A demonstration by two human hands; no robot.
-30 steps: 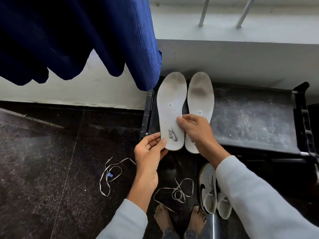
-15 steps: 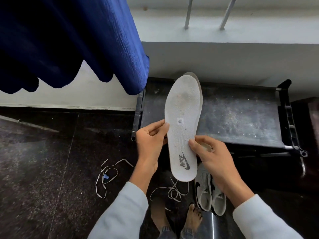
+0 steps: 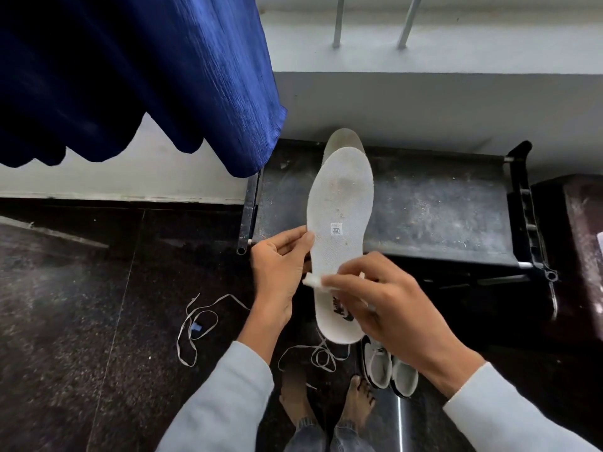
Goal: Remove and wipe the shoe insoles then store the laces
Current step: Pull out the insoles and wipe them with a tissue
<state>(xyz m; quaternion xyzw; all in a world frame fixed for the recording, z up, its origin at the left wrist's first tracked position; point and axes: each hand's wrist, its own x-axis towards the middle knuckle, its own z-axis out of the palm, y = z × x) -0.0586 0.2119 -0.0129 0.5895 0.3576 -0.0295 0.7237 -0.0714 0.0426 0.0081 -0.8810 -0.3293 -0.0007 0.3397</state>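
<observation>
Left grip (image 3: 277,265): closed on the 9 o'clock edge of the front insole (image 3: 342,203), thumb across the face, fingers hidden behind.
Right grip (image 3: 391,308): pinches a small white wipe (image 3: 311,282), fingertips pressed to the insole's lower face; slightly blurred.
Front insole: held up in the air, toe to 12 o'clock, heel to 6 o'clock; pale textured face toward the camera, small printed label mid-face, dark logo near the heel partly covered by the right grip.
Rear insole (image 3: 344,138): stacked behind the front one, only its toe showing at 12 o'clock; cannot tell which grip carries it.
Wipe: touches the front insole at its 9 o'clock edge, just below the left thumb.
Laces: one loose white lace (image 3: 195,324) on the floor at 8 o'clock from the left grip; second lace (image 3: 321,353) tangled on the floor just under the heel, at 6 o'clock.
Shoes (image 3: 390,367): pair side by side on the floor, at 5 o'clock from the heel, beside the second lace.
Black rack (image 3: 440,210): dusty, behind the insoles, against the wall.
Blue curtain (image 3: 146,76): hangs at 10 o'clock, its hem overlapping the rack's near corner.
Bare feet (image 3: 326,402): on the dark speckled floor at 6 o'clock.
</observation>
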